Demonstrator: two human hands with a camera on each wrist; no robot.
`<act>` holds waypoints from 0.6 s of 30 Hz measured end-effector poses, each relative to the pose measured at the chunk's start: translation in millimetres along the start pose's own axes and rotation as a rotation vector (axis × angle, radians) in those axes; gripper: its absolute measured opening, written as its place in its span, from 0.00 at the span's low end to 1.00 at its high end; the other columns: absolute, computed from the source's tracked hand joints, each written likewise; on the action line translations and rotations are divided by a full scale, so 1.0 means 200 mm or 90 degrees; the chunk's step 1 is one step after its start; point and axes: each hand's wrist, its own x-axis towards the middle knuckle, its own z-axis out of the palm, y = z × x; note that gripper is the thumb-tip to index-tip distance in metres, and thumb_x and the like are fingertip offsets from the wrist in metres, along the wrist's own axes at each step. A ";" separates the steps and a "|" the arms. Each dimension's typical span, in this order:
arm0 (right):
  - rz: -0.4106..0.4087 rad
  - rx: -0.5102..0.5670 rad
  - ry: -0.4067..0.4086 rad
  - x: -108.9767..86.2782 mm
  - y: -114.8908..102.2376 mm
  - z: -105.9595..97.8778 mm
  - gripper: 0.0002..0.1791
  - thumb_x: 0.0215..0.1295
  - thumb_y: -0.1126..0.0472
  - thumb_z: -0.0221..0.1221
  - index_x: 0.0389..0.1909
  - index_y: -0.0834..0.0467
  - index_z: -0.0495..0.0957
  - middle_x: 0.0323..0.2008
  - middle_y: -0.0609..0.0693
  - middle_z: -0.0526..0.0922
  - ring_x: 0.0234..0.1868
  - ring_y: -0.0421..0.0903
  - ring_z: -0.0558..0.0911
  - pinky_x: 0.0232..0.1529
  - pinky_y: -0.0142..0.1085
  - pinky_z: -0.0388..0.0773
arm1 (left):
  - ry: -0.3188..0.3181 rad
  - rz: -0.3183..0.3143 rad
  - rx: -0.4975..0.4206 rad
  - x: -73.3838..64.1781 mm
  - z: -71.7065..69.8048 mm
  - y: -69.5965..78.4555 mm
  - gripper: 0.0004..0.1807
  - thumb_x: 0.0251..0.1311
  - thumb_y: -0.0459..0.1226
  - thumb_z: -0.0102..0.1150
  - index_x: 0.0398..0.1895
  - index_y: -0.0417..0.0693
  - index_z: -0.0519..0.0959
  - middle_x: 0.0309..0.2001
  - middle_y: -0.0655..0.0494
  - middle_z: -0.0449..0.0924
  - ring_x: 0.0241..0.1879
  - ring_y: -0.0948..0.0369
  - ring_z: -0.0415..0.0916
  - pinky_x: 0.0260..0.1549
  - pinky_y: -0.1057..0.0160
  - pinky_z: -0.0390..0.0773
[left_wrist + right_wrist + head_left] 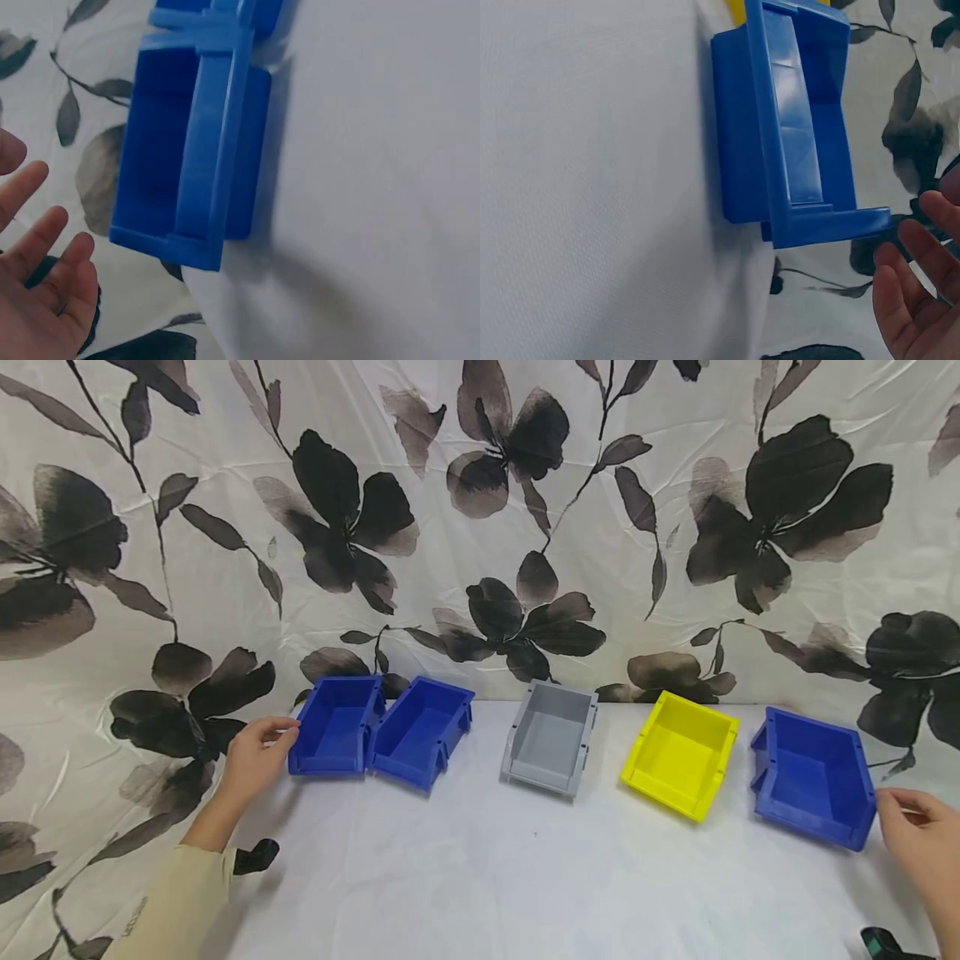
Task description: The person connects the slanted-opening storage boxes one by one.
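Observation:
Five plastic bins stand in a row on the white cloth. My left hand (255,760) is beside the leftmost blue bin (335,727), its fingertips close to the left rim. In the left wrist view the fingers (49,232) are loosely bent and spread, with a gap before the bin. At the other end, my right hand (918,831) is next to the right blue bin (813,777). Relaxed fingers (922,244) reach right up to the corner of that bin in the right wrist view. All the bins I see into hold nothing.
Between the end bins sit a second blue bin (422,731), angled against the first, a grey bin (551,739) and a yellow bin (681,756). Behind them hangs a floral cloth (480,552). White cloth (525,877) covers the table in front.

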 end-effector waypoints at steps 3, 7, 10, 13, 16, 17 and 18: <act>0.010 0.008 -0.012 0.01 0.04 0.01 0.25 0.74 0.59 0.41 0.65 0.70 0.66 0.60 0.70 0.69 0.39 0.53 0.70 0.28 0.32 0.63 | -0.022 -0.025 -0.012 0.03 0.01 -0.03 0.16 0.70 0.37 0.52 0.50 0.33 0.78 0.53 0.33 0.72 0.49 0.40 0.74 0.46 0.44 0.71; 0.021 0.010 -0.030 0.02 0.07 0.03 0.26 0.75 0.58 0.42 0.69 0.66 0.63 0.64 0.68 0.66 0.41 0.55 0.70 0.31 0.35 0.64 | -0.067 -0.076 -0.015 0.08 0.01 -0.06 0.21 0.71 0.40 0.49 0.57 0.33 0.74 0.60 0.30 0.66 0.56 0.34 0.70 0.52 0.37 0.68; 0.022 0.006 -0.024 0.02 0.07 0.06 0.27 0.74 0.56 0.44 0.69 0.64 0.64 0.65 0.66 0.67 0.41 0.55 0.74 0.31 0.35 0.64 | -0.089 -0.100 -0.009 0.12 0.01 -0.07 0.24 0.72 0.42 0.48 0.62 0.34 0.70 0.64 0.29 0.62 0.59 0.33 0.66 0.54 0.36 0.66; 0.008 0.010 0.004 0.03 0.06 0.08 0.26 0.72 0.56 0.47 0.66 0.64 0.67 0.63 0.65 0.69 0.27 0.33 0.73 0.29 0.31 0.64 | -0.099 -0.109 -0.026 0.16 0.02 -0.09 0.26 0.72 0.43 0.47 0.65 0.33 0.67 0.65 0.28 0.61 0.60 0.32 0.65 0.56 0.36 0.65; 0.000 0.019 0.025 0.02 0.07 0.09 0.25 0.71 0.57 0.48 0.65 0.64 0.70 0.62 0.65 0.71 0.19 0.19 0.57 0.23 0.26 0.62 | -0.108 -0.114 -0.059 0.19 0.04 -0.12 0.28 0.73 0.44 0.46 0.67 0.32 0.64 0.65 0.27 0.60 0.62 0.33 0.61 0.58 0.36 0.62; -0.003 0.021 0.028 0.02 0.07 0.10 0.25 0.71 0.58 0.48 0.65 0.64 0.69 0.62 0.66 0.71 0.20 0.19 0.56 0.22 0.25 0.61 | -0.110 -0.120 -0.072 0.19 0.05 -0.13 0.28 0.73 0.44 0.46 0.67 0.32 0.63 0.65 0.27 0.60 0.63 0.33 0.59 0.59 0.36 0.60; -0.004 0.024 0.030 0.02 0.07 0.10 0.25 0.71 0.58 0.48 0.65 0.64 0.69 0.62 0.66 0.71 0.21 0.20 0.57 0.21 0.25 0.62 | -0.111 -0.128 -0.080 0.20 0.05 -0.14 0.29 0.73 0.44 0.45 0.68 0.32 0.62 0.65 0.27 0.59 0.64 0.33 0.58 0.60 0.36 0.59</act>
